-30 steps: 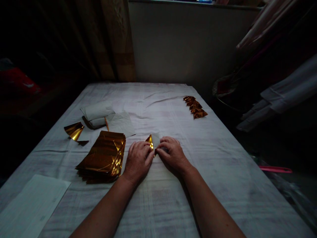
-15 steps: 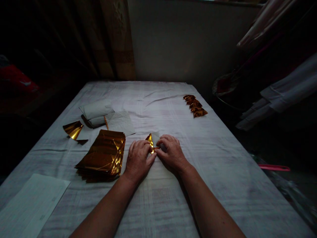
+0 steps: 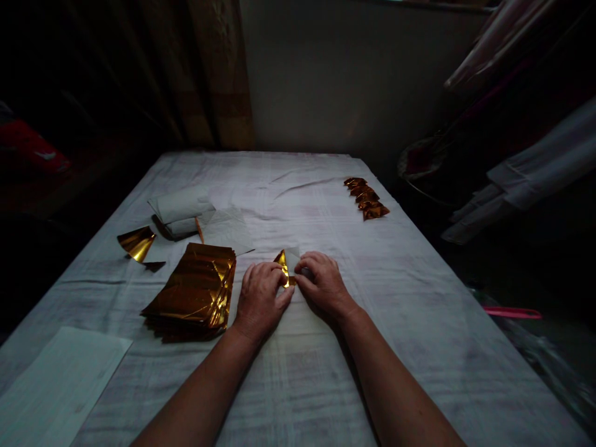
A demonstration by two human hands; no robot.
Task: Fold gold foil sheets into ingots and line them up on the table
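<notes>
A small sheet of gold foil paper (image 3: 291, 258), pale on its reverse and partly folded, lies on the cloth between my two hands. My left hand (image 3: 263, 292) presses its left side, fingers curled over the gold flap and thumb at the lower edge. On the other side my right hand (image 3: 323, 282) pinches the right edge between thumb and forefinger. Part of the sheet is hidden under the fingers. Close by on the left is a thick stack of gold foil sheets (image 3: 190, 288).
Folded gold pieces (image 3: 367, 198) sit in a row at the far right of the cloth-covered table (image 3: 419, 347). Pale papers (image 3: 181, 208), a curled foil scrap (image 3: 138, 243) and a white sheet (image 3: 65, 379) lie on the left. A pink strip (image 3: 512, 312) shows past the right edge.
My right thumb and fingers have shifted slightly, and a small gold fold along the sheet's lower edge now lies flatter. My left hand has stayed in place.
</notes>
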